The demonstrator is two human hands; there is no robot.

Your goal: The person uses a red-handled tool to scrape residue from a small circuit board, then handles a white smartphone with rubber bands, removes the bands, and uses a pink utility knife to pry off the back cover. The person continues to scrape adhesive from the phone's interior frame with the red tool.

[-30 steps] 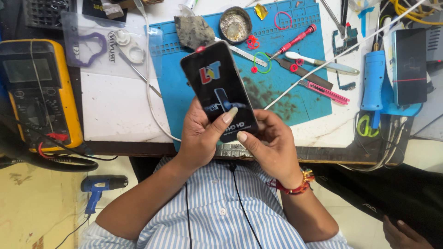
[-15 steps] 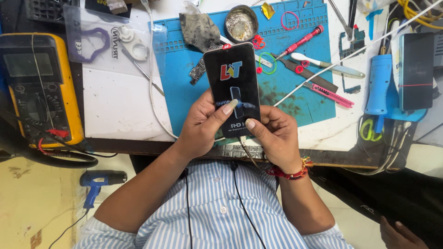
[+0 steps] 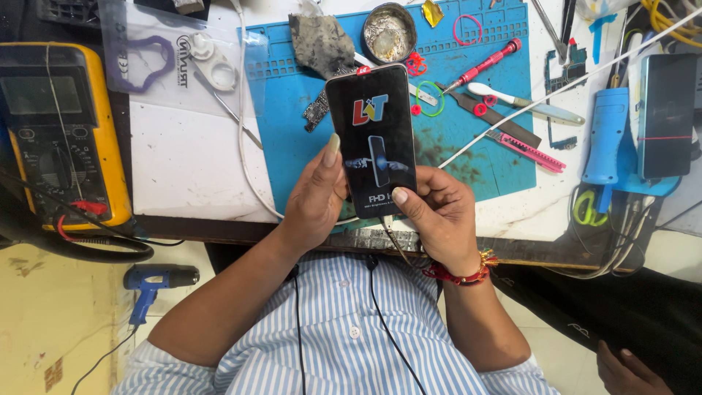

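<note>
Gripping the black phone (image 3: 373, 139) over the blue mat (image 3: 292, 153): left hand (image 3: 316, 201) clasped on its left edge, right hand (image 3: 437, 216) on its lower right corner, thumbs on the glass. Apparently inspecting the front panel; next likely needs steady, light thumb pressure, keeping the phone above the mat.

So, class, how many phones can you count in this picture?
2. One phone is held over the blue mat by the left hand and right hand. A second dark phone lies at the bench's right edge. Others may be hidden in the clutter.
</note>
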